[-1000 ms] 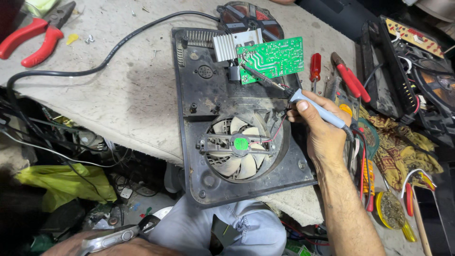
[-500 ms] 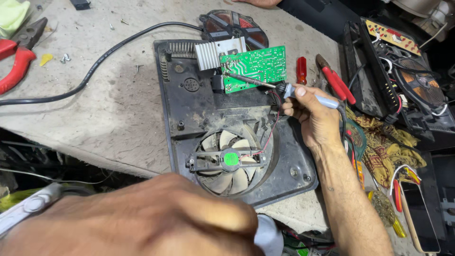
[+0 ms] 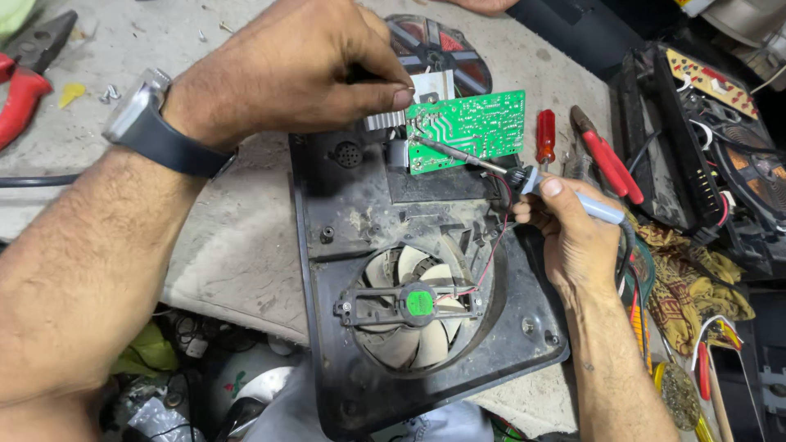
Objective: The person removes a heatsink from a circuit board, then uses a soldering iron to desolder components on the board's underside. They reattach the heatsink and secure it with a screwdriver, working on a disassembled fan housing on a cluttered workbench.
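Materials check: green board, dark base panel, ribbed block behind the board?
Green board: looks like laminate circuit board, glossy green coat with pale traces. Dark base panel: likely moulded plastic, matte black, dusty, with moulded vents and screw bosses. Ribbed block: probably aluminium heat sink, bright silvery fins; mostly hidden by the left hand.

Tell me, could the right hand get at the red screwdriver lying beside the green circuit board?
Probably yes. The red screwdriver lies bare on the table just above the right hand, nothing covering it. But that hand is gripping a soldering iron, so it would likely have to put that down first.
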Available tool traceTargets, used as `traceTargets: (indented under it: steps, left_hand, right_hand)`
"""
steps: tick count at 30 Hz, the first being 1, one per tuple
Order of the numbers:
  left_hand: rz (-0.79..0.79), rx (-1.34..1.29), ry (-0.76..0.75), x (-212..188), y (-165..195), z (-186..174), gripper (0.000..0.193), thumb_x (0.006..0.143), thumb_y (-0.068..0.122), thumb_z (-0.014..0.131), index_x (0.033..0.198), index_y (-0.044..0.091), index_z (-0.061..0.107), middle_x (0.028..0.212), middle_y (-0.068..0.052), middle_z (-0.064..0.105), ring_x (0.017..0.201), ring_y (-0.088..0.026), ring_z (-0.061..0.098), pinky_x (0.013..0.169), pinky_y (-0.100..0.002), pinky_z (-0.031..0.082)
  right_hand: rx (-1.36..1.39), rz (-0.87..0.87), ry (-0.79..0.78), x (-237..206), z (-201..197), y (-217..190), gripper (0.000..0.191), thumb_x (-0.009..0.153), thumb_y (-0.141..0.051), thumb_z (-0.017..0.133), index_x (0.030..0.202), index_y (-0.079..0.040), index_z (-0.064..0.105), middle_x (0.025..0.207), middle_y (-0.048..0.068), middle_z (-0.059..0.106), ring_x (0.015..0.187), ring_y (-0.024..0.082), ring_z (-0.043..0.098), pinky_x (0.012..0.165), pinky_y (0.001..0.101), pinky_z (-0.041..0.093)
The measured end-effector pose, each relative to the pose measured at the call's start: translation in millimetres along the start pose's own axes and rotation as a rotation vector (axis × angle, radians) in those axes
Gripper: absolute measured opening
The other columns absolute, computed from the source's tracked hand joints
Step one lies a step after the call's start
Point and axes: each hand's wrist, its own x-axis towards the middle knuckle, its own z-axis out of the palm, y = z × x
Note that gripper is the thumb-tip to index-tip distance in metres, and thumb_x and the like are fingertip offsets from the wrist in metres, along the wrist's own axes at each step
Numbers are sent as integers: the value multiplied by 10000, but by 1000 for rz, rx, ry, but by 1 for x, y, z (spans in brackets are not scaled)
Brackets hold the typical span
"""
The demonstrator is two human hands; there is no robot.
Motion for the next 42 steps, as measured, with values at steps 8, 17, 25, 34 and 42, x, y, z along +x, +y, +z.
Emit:
traceTargets:
  steps: [8,17,25,34,42]
  left_hand:
    - [147,350,39,-8,-19,30,89,731,169,801,788,103,787,907,-60,752,855,-297,718,623,-446,547]
    - [14,434,-74,-5,-17,33,74,719,230,781,726,158,765,659,-114,686,671,-342,696,566,-488,541]
    - [34,477,-58,0,-11,38,44,721,199,768,715,156,762,723,-89,715,696,-316,715,565,-464,557]
    - [30,492,-70,2,-10,44,51,705,153,763,754,147,777,737,-76,719,718,-297,725,549,-447,564]
    - [30,510,-80,3,-10,50,77,681,156,773,721,96,746,806,-66,722,784,-307,726,551,-458,571]
  right_hand:
    - [-32,9,41,3,-1,6,278,948,-230,783,1015,30,710,914,152,728,755,243,719,717,376,625]
    - [-28,-3,37,3,0,8,282,954,-233,788,1023,28,706,920,152,728,767,247,723,726,382,626]
    - [-23,-1,30,3,-2,9,270,963,-226,782,1017,28,706,927,155,727,773,252,724,730,384,628]
    - [-42,-15,23,1,4,5,289,968,-228,776,1026,45,701,933,157,728,770,248,718,726,385,624]
    - [-215,-209,-25,-13,12,0,318,980,-206,776,1103,85,733,977,160,745,821,210,719,806,331,609]
